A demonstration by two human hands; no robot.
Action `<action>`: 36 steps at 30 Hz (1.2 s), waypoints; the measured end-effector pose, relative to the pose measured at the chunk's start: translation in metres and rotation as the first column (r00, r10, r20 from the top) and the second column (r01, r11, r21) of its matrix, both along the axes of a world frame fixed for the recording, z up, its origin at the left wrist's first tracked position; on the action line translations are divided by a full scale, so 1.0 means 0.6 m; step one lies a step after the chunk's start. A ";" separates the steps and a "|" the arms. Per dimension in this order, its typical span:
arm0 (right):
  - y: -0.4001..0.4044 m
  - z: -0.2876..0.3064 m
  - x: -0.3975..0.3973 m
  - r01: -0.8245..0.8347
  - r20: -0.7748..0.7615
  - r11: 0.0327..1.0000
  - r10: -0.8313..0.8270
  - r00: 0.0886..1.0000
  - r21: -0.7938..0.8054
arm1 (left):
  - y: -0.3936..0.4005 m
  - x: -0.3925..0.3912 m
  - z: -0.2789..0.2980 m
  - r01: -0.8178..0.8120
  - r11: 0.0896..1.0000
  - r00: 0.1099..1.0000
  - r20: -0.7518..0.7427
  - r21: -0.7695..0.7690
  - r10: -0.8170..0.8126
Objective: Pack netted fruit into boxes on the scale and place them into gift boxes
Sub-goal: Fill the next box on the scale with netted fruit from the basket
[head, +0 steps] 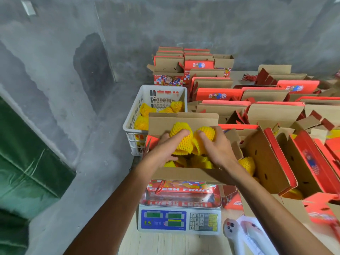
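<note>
Two netted fruits sit side by side above an open cardboard box [184,174], which stands on the scale [179,220] at the near edge of the table [165,243]. The left hand [165,146] curls its fingers around one netted fruit [181,138]; the right hand [215,146] grips the other netted fruit [206,134]. More fruit lies inside the box (all in yellow netting). A white crate [147,100] holding fruit stands just behind, left of the red gift boxes [219,93].

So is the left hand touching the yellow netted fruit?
Touching. The head view shows the left hand with fingers curled over a yellow foam-netted fruit above the open cardboard box.
</note>
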State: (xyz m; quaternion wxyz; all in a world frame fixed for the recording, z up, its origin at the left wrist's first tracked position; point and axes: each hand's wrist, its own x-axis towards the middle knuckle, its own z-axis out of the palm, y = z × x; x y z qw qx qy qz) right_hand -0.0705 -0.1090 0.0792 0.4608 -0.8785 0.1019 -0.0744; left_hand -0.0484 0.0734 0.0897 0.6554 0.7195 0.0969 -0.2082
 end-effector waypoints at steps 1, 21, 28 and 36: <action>-0.007 -0.004 0.000 -0.003 -0.024 1.000 0.002 1.000 -0.014 | -0.001 0.006 -0.002 0.074 0.997 0.997 -0.039 0.014 -0.073; -0.036 -0.019 -0.018 -0.073 0.013 0.997 0.074 0.997 -0.026 | 0.018 0.001 -0.058 -0.019 0.769 0.874 0.385 0.639 -0.298; -0.037 -0.016 -0.021 -0.090 -0.027 0.995 0.089 0.996 -0.036 | 0.095 0.025 -0.060 -0.068 0.876 0.905 0.399 0.477 -0.147; -0.034 -0.015 -0.021 -0.079 0.000 0.997 0.079 0.997 -0.017 | 0.121 0.017 -0.065 -0.159 0.935 0.870 0.492 0.316 -0.018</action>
